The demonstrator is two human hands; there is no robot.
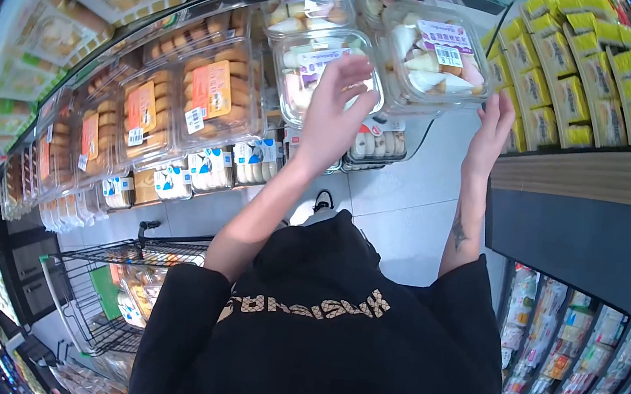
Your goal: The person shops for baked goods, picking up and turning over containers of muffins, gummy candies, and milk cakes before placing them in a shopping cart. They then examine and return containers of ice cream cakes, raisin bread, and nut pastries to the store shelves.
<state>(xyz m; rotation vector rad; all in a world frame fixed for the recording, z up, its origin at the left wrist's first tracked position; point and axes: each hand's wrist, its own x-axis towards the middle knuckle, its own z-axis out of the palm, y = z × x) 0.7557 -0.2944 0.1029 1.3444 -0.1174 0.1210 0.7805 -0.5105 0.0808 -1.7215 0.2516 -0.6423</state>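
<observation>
Standing by the chilled display, one sees a person in a black printed top reach both arms up to 2 boxes at its top edge. The left hand [332, 112] lies spread wide, fingers splayed flat across the lid of a clear plastic clamshell box of pale pink and white cake pieces [302, 77]. It presses rather than grips, which probably keeps the slippery lid from sliding on the boxes beneath. The right hand [492, 128] stands just beside a second clear clamshell box of cream and pink wedges with a purple label [437, 54], fingers extended upward against its lower right corner. The thumb is hidden, so whether that hand clasps the box or only steadies it cannot be told. Both boxes sit side by side, touching, on top of the stack.

To the left, clear boxes of golden round cakes with orange labels [210, 93] lean in a row, labels outward, seemingly so they read at a glance. Below them runs a line of small clear packs with blue and white labels [209, 168]. Yellow packets [583, 72] fill the wooden shelf on the right. A black wire shopping trolley [85, 279] holding some packs waits near the person's left side on the grey tiled floor [408, 208].
</observation>
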